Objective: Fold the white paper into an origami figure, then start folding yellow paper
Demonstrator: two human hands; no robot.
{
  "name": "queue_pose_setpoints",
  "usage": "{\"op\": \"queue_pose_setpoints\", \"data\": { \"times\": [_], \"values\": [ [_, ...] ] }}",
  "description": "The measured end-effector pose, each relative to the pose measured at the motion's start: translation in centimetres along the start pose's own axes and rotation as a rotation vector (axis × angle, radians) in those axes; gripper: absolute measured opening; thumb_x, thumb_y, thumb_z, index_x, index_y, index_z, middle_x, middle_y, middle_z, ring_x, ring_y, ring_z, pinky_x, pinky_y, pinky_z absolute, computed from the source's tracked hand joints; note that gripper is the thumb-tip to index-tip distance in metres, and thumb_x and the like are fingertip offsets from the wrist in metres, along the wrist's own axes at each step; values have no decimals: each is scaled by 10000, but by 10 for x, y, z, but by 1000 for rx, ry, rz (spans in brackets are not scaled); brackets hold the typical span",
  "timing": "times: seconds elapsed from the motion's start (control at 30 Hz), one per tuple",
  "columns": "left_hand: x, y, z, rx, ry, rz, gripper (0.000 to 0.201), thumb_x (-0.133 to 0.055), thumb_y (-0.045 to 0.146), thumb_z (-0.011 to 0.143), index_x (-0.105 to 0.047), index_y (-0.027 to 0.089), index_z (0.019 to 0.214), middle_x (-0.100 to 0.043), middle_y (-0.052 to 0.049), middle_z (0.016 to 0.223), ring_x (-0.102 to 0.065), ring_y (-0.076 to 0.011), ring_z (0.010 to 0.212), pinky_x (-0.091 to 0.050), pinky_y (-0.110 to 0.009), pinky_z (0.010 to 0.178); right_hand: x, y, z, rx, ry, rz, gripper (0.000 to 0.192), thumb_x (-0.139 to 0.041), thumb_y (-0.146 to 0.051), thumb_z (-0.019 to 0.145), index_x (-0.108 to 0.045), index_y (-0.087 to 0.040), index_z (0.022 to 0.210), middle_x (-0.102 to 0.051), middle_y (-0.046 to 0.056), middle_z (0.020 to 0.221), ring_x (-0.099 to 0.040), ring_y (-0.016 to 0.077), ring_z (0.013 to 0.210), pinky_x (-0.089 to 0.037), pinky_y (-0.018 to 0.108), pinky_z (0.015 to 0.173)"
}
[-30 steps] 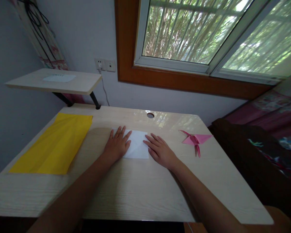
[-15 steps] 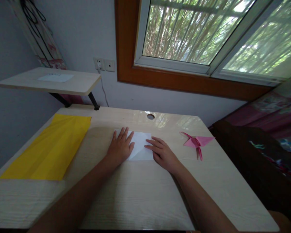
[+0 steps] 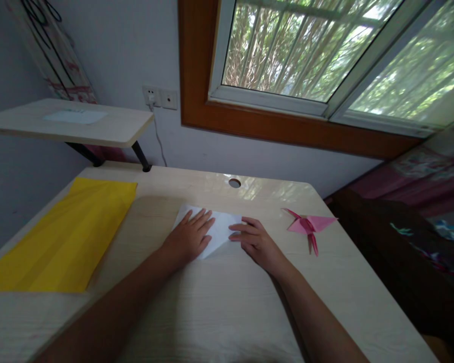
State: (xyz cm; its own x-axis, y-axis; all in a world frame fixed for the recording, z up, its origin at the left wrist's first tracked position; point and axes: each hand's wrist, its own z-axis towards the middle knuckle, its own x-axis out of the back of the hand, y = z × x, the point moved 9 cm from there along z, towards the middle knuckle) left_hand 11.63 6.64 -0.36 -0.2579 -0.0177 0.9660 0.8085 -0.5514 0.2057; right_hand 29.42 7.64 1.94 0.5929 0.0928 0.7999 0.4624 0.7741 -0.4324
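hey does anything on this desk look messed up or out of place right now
Nothing stands out. The left hand lies flat on the white paper and the right hand presses its edge. The yellow sheet lies flat, and the pink folded figure sits intact on the desk.

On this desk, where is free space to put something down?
Bare wood lies between the yellow paper and the left hand, and along the near edge of the desk. It is crowded where both hands press the white paper.
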Motion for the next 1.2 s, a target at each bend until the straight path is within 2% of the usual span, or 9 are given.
{"op": "queue_pose_setpoints", "data": {
  "times": [0.17,0.37,0.5,0.63,0.8,0.93,1.07,1.2],
  "values": [
    [2,10,-1,-139,-11,-71,486,-398,356,1049,-478,179,1495,-398,-94,1618,-309,-224,1529,-203,-463,1271,4,4,-1,-36,-4,34,174,-597,-322,986,-765,-295,1024,-757,40,1177,-609,240,1205,-430,514,1118],
    [-1,21,-4,-259,-46,-127,464,-432,352,1049,-500,200,1483,-436,-72,1598,-330,-217,1520,-232,-434,1269,12,14,-5,-116,7,37,209,-568,-377,999,-754,-286,1031,-758,57,1109,-591,257,1199,-445,497,1097],
    [-2,20,-5,-305,-30,-183,471,-509,409,1025,-534,218,1454,-464,-89,1579,-356,-238,1508,-267,-460,1258,16,15,-6,-139,24,59,170,-600,-371,985,-737,-273,1003,-751,68,1076,-590,260,1166,-466,483,1060],
    [-2,21,-6,-350,-17,-226,529,-591,458,978,-550,189,1432,-478,-132,1563,-369,-281,1499,-287,-500,1248,17,14,-5,-137,36,74,125,-633,-339,972,-725,-254,969,-745,64,1029,-588,257,1138,-466,467,1036],
    [1,19,-4,-318,-5,-294,508,-649,454,943,-569,209,1381,-546,-139,1492,-408,-287,1474,-315,-511,1238,15,11,-2,-160,75,24,124,-693,-336,933,-725,-251,1017,-733,77,1041,-596,271,1120,-484,466,1005],
    [3,16,-3,-255,-22,-367,450,-711,412,905,-578,192,1274,-584,-149,1421,-451,-274,1439,-349,-487,1223,9,7,0,-197,83,-57,339,-757,-356,879,-688,-256,1195,-708,99,1090,-603,278,1081,-504,467,974],
    [5,9,-3,-165,-35,-429,406,-743,352,878,-560,197,1206,-546,-161,1459,-473,-272,1410,-421,-456,1173,2,6,2,-232,62,-114,426,-765,-364,870,-648,-250,1263,-674,111,1106,-588,293,1091,-507,472,959],
    [5,8,-5,-145,-48,-438,445,-732,311,881,-531,198,1261,-523,-158,1474,-479,-276,1395,-421,-463,1172,-1,5,2,-249,45,-143,410,-750,-372,882,-634,-248,1254,-660,117,1104,-574,310,1102,-503,496,953]
  ]
}}
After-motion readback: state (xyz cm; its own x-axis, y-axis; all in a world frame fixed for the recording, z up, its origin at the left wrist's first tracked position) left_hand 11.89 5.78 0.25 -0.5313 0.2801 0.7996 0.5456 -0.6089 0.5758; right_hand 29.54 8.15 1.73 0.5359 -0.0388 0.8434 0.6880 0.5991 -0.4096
